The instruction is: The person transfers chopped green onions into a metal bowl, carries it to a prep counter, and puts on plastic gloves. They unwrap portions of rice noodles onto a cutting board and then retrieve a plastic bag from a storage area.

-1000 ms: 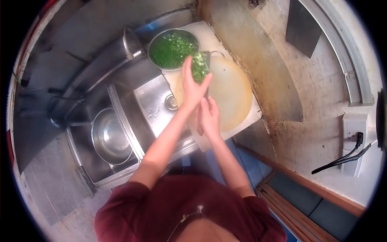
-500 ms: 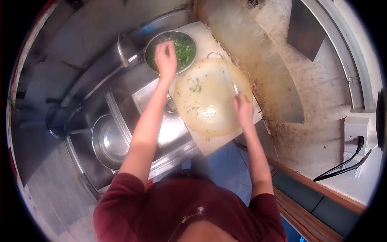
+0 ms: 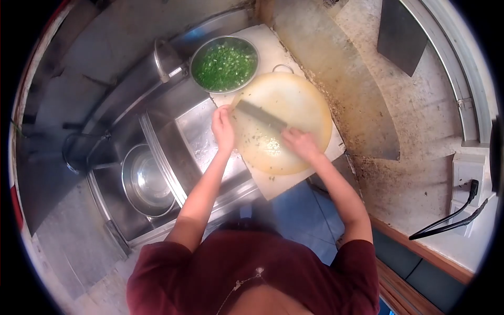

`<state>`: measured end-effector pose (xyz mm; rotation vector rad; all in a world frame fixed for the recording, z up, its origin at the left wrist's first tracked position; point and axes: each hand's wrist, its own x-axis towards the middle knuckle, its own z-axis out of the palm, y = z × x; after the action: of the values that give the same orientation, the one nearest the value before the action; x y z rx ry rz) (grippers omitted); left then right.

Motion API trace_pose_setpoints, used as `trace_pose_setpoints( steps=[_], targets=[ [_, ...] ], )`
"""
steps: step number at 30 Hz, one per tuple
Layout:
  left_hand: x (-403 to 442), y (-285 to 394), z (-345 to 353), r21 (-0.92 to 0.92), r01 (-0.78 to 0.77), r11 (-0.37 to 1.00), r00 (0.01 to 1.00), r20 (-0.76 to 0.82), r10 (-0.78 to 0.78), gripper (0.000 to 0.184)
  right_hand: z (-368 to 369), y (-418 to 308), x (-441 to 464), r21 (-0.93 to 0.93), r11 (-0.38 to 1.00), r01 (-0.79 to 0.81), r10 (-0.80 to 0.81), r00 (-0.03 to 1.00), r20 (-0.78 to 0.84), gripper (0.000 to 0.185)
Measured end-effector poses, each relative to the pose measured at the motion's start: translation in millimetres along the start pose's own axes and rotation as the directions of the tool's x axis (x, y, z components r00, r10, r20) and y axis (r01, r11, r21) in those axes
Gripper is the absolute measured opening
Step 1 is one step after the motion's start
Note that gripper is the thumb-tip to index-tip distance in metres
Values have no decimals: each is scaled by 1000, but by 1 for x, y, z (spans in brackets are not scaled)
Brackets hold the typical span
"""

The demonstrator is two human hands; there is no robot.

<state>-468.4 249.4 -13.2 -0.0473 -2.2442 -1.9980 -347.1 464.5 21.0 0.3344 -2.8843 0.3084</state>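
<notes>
My right hand [image 3: 299, 140] grips a wide-bladed kitchen knife [image 3: 260, 115] by its handle. The dark blade, blurred by motion, lies across the round yellowish cutting board [image 3: 307, 100] and points to the upper left. Beside the board's left edge, close to the blade's far end, my left hand [image 3: 223, 128] is cupped with its fingers partly extended; nothing shows in it. Small green bits and a wet shine dot the lower left of the board. A metal bowl of chopped green onions [image 3: 224, 65] stands just beyond the board, apart from both hands.
A pale slab [image 3: 268, 184] supports the board and bowl. Left of it is a steel sink [image 3: 194, 131], with a metal basin [image 3: 149, 181] in its far-left part and a faucet [image 3: 160, 65] behind. A stained wall panel [image 3: 341, 68] rises close on the right.
My left hand has moved from over the bowl down to the board's left edge. My right hand has swung the knife leftward across the board, and the clump of green bits there is gone.
</notes>
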Motion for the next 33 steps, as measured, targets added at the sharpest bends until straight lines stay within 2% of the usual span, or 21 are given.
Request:
trace_pose_setpoints(
  steps=[2,3,5,6,8,9,10,11,14,16,18,20,22,24,25,27,28,30,32,33],
  targets=[
    [1,-9,-2,-81,21,996,999,-38,-24,25,0,-18,-12,44,998,42,-43,999,23,16],
    [-1,-3,-3,-154,81,985,995,-41,-89,25,-3,-25,-15,66,998,13,-15,999,33,16],
    [-1,-7,-4,-41,32,999,999,13,-32,24,-12,-38,-21,111,993,-50,44,998,55,16],
    [0,-2,-4,16,5,1000,999,42,-6,24,-13,-40,-28,228,964,-139,150,988,-34,15],
    [6,6,-2,158,-140,977,974,200,107,23,-14,-41,-46,470,841,-269,382,910,-161,14],
    [9,11,-1,219,-216,952,948,281,151,23,-17,-38,-62,718,525,-457,605,794,63,15],
    [12,8,3,220,-269,938,929,314,193,24,-27,-38,-71,818,109,-565,699,628,341,15],
    [16,5,8,219,-322,921,907,349,234,24,-41,-38,-81,819,-142,-555,707,523,477,13],
    [15,-8,13,274,-440,855,853,426,303,28,-29,-48,-117,824,-283,-491,739,436,514,10],
    [4,-5,12,306,-459,834,843,448,299,30,-14,-69,-109,860,-283,-425,722,495,483,10],
    [-8,0,12,329,-411,850,870,421,258,33,-3,-92,-86,834,-354,-423,706,465,535,11],
    [-18,2,13,338,-374,863,894,380,239,34,3,-113,-57,808,-369,-460,646,499,578,12],
    [-25,-1,14,332,-348,877,914,328,238,35,38,-138,-35,864,-327,-382,685,534,496,14],
    [-22,1,11,299,-265,917,947,257,190,36,40,-157,-10,810,-415,-415,599,545,586,24],
    [-22,5,6,302,-224,927,963,214,163,36,44,-168,-1,827,-376,-417,629,541,559,36],
    [-11,15,-5,293,-136,946,990,73,120,35,32,-170,9,819,-384,-426,539,617,573,41],
    [2,25,-10,280,-245,928,968,22,249,31,20,-172,13,817,-366,-445,511,638,576,40],
    [31,61,-15,278,-358,891,922,-48,385,25,-3,-171,22,877,-262,-404,527,701,480,35],
    [68,114,-8,141,-293,946,950,-68,304,24,-29,-166,27,924,-182,-337,538,752,380,32],
    [89,130,0,105,-363,926,926,-67,370,22,-44,-159,26,944,-154,-290,546,771,326,31]
  ],
)
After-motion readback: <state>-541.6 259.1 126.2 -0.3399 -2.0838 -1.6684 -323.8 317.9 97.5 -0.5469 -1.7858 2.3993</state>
